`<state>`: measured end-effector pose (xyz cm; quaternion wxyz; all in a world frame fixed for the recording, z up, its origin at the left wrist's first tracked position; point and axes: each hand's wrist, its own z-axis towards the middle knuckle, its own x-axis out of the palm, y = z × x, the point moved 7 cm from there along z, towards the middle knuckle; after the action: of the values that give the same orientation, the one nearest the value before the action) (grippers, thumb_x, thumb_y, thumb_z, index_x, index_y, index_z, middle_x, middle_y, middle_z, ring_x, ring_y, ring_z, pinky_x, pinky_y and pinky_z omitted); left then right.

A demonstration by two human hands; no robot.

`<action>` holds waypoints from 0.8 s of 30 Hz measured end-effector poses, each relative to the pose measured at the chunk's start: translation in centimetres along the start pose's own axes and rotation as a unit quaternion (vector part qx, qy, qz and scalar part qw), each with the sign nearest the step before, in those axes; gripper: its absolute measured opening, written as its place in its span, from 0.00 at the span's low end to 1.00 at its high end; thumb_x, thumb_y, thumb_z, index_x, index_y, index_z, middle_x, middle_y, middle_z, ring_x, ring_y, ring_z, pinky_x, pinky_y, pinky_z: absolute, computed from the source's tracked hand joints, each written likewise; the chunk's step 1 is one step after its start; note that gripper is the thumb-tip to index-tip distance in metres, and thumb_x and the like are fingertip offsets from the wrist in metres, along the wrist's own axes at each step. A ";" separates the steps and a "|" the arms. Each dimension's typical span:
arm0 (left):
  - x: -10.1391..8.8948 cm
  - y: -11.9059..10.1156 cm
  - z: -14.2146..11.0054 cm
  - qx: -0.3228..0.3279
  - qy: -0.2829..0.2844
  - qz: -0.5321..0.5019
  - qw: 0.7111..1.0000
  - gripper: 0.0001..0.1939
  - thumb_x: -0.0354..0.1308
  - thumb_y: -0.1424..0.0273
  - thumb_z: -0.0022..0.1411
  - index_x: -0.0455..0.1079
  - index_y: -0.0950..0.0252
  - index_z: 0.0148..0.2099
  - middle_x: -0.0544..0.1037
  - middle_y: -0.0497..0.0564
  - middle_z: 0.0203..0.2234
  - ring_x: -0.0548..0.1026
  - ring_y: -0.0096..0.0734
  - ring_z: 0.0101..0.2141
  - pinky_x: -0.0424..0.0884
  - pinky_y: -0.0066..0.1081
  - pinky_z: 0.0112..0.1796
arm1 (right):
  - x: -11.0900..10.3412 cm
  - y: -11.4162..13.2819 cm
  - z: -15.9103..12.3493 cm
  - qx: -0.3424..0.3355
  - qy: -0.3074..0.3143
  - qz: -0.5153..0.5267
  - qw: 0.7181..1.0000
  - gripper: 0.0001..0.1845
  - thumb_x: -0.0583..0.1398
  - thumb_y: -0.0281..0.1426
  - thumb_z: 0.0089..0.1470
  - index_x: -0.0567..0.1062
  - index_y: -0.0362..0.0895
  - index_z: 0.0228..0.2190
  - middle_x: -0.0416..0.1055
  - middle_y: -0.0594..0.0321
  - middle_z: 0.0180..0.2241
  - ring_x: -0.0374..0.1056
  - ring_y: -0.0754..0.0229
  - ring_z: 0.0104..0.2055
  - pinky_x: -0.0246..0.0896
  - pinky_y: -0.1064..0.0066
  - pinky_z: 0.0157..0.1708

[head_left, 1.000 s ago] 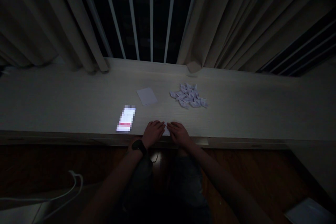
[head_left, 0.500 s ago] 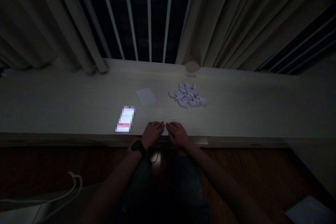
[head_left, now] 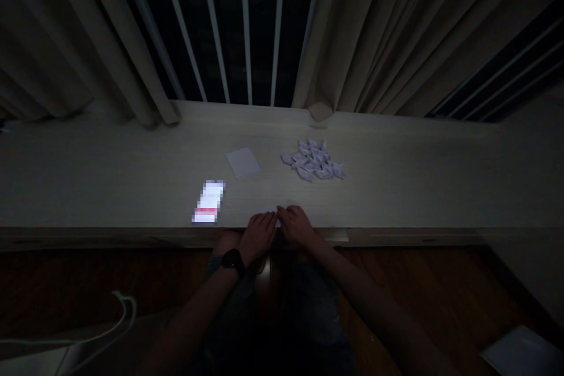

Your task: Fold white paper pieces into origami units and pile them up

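Note:
In dim light, my left hand [head_left: 259, 234] and my right hand [head_left: 296, 225] lie side by side at the near edge of a pale wooden ledge [head_left: 396, 188]. Their fingertips press on a small white piece of paper [head_left: 277, 220], mostly hidden beneath them. The left wrist carries a dark watch [head_left: 232, 259]. Further back lies a flat white paper sheet [head_left: 242, 162]. To its right sits a pile of several small folded white paper pieces [head_left: 314, 160].
A lit phone [head_left: 208, 202] lies on the ledge left of my hands. Curtains [head_left: 379, 35] and vertical window bars [head_left: 245, 23] rise behind. A white cable [head_left: 118, 311] lies on the dark floor at left, a white sheet [head_left: 520, 352] at bottom right.
My left hand has drawn back toward the ledge's near edge; the right hand has stayed about in place. The view has shifted slightly.

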<state>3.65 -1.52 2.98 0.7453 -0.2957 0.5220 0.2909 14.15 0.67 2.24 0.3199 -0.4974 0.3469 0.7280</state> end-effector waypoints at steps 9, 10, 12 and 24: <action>0.0 -0.9 -0.3 -0.013 -0.003 -0.015 1.000 0.19 0.44 0.71 0.66 0.63 0.63 0.57 0.68 0.57 0.55 0.62 0.42 0.56 0.54 0.48 0.56 | 0.1 0.3 0.8 0.035 0.055 -0.039 0.997 0.25 0.53 0.30 0.56 0.63 0.35 0.54 0.71 0.44 0.41 0.61 0.46 0.45 0.52 0.59 0.46; -0.1 -1.0 -0.2 -0.015 -0.003 -0.019 1.000 0.19 0.44 0.72 0.65 0.63 0.63 0.57 0.68 0.56 0.55 0.62 0.43 0.56 0.54 0.48 0.56 | -0.2 0.3 0.9 0.034 0.055 -0.038 0.997 0.24 0.53 0.30 0.56 0.63 0.36 0.54 0.71 0.45 0.41 0.61 0.46 0.46 0.52 0.59 0.46; -0.4 -1.0 -0.1 -0.024 -0.006 -0.025 0.999 0.20 0.45 0.72 0.65 0.62 0.63 0.58 0.68 0.56 0.55 0.62 0.43 0.56 0.55 0.48 0.56 | -0.6 0.1 1.1 0.033 0.053 -0.037 0.997 0.21 0.53 0.30 0.57 0.65 0.38 0.52 0.72 0.46 0.41 0.61 0.47 0.48 0.52 0.59 0.47; -1.2 -0.4 0.7 -0.015 -0.002 -0.056 0.998 0.17 0.46 0.72 0.64 0.67 0.66 0.53 0.70 0.56 0.53 0.62 0.39 0.56 0.52 0.45 0.59 | -0.8 0.2 3.4 -0.033 0.038 -0.050 0.997 0.19 0.54 0.28 0.58 0.66 0.43 0.51 0.72 0.50 0.46 0.53 0.48 0.60 0.45 0.54 0.56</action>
<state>4.05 -1.41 4.38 0.7572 -0.3345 0.4987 0.2573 12.47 3.26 3.94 0.3260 -0.5519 0.3094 0.7024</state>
